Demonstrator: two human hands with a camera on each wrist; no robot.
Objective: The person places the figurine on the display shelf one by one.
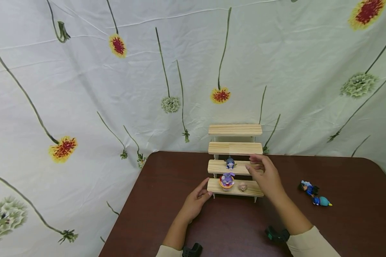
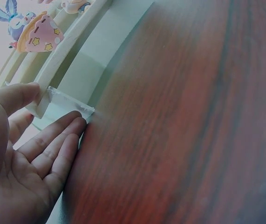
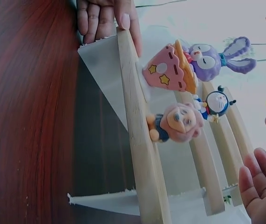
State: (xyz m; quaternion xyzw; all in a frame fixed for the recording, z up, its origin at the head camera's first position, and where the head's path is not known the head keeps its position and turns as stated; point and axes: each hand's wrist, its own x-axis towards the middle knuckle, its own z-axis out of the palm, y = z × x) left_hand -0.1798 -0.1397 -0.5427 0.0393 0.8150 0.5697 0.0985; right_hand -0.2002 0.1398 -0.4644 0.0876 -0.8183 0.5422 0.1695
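A four-tiered wooden display shelf (image 1: pixel 236 148) stands at the table's far side. My left hand (image 1: pixel 193 202) pinches the left end of its lowest plank between thumb and index finger, the other fingers below. A purple rabbit figurine (image 3: pixel 207 60) in a pink cup with stars sits on that plank. To its right is a small lion figurine (image 3: pixel 183 122) with a pinkish mane. One tier up stands a small dark blue-capped figurine (image 1: pixel 229 163). My right hand (image 1: pixel 266 175) hovers by the right end of the middle tiers, fingers apart and nothing in them.
Two small figurines lie on the brown table (image 1: pixel 350 178) to the right: one blue and black (image 1: pixel 308 187), the other blue and turquoise (image 1: pixel 322 201). Behind the table hangs a white cloth (image 1: pixel 132 78) printed with flowers.
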